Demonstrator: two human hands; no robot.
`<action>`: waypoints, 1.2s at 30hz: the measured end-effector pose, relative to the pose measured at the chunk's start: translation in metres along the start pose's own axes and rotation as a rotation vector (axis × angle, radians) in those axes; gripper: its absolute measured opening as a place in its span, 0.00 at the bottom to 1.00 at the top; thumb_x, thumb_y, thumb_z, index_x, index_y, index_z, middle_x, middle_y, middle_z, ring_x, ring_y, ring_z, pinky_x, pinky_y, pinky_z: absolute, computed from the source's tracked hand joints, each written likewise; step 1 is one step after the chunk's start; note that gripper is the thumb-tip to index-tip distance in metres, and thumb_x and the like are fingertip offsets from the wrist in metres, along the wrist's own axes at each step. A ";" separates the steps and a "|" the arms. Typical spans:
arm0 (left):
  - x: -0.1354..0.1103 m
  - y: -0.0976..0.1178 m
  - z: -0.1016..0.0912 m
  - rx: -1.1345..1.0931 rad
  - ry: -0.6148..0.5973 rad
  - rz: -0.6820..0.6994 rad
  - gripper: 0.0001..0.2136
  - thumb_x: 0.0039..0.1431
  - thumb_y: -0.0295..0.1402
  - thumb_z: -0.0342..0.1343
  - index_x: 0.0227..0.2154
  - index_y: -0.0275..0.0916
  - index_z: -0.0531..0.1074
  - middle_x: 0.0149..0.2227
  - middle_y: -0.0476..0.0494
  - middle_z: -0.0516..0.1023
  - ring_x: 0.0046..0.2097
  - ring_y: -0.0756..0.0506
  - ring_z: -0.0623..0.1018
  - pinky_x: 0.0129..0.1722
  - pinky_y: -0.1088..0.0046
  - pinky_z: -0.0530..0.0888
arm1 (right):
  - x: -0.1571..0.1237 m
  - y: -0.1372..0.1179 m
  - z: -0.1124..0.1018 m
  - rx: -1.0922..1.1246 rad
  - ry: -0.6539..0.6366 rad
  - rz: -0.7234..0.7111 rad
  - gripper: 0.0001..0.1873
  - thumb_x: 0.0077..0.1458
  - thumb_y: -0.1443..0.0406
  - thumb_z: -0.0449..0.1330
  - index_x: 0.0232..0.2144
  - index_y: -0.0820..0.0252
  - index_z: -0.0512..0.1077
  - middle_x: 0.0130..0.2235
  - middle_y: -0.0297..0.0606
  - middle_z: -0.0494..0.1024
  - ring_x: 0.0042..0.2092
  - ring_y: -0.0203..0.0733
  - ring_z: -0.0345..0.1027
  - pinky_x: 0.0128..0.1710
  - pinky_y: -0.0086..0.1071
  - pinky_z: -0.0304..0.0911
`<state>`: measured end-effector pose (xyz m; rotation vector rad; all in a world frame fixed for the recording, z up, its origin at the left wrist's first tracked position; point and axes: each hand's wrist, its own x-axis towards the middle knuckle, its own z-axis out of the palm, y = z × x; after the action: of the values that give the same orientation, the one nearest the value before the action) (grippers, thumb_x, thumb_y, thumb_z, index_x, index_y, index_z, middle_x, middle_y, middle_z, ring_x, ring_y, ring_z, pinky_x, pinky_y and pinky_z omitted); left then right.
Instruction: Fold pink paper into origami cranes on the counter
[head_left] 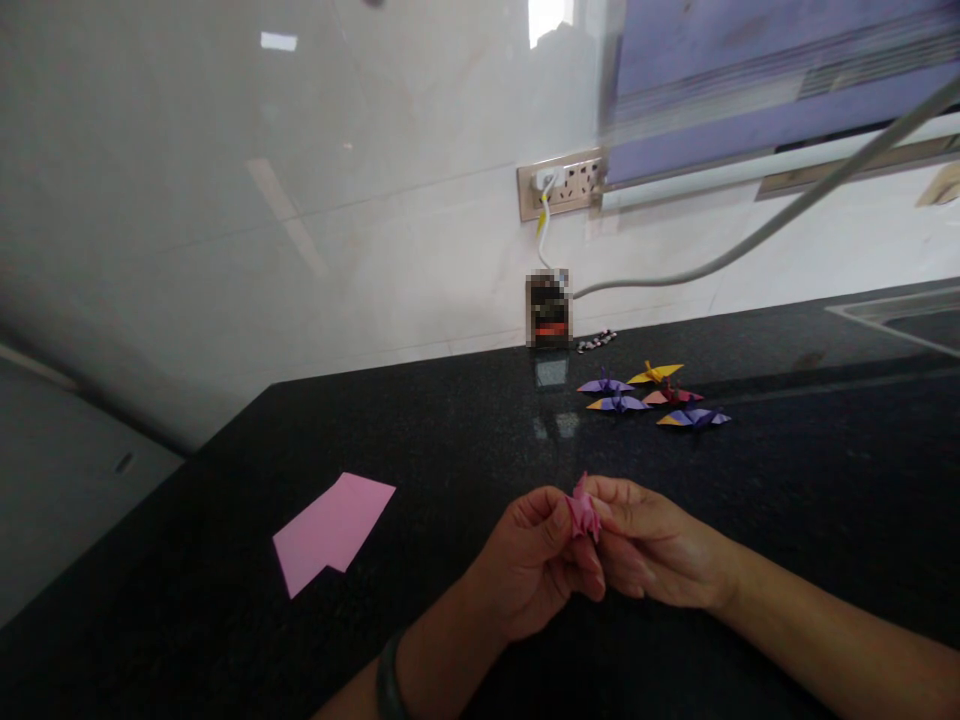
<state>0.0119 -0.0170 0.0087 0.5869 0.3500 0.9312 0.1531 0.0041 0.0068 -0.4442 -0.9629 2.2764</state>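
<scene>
A small folded pink paper figure [582, 510] is pinched between both my hands just above the black counter [420, 440]. My left hand [529, 560] grips it from the left with thumb and fingers closed; a dark band is on that wrist. My right hand [652, 545] holds it from the right, fingers curled together. Pink paper sheets [334, 530] lie flat on the counter to the left of my hands, apart from them.
Several finished paper cranes [649, 398] in purple, yellow and red sit farther back on the counter. A small dark object [548, 308] leans on the tiled wall under a socket strip [561, 185] with a plugged charger. A grey hose [787, 210] crosses the wall.
</scene>
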 end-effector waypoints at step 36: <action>0.009 0.009 -0.003 0.096 0.323 0.083 0.14 0.51 0.36 0.52 0.16 0.33 0.62 0.11 0.53 0.63 0.13 0.56 0.63 0.12 0.82 0.59 | 0.006 -0.007 -0.004 0.103 0.208 -0.162 0.15 0.55 0.64 0.50 0.19 0.63 0.64 0.08 0.24 0.57 0.12 0.26 0.45 0.15 0.22 0.52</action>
<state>0.0090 -0.0045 0.0113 0.5413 0.6670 1.0966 0.1539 0.0136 0.0086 -0.5271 -0.7462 2.0762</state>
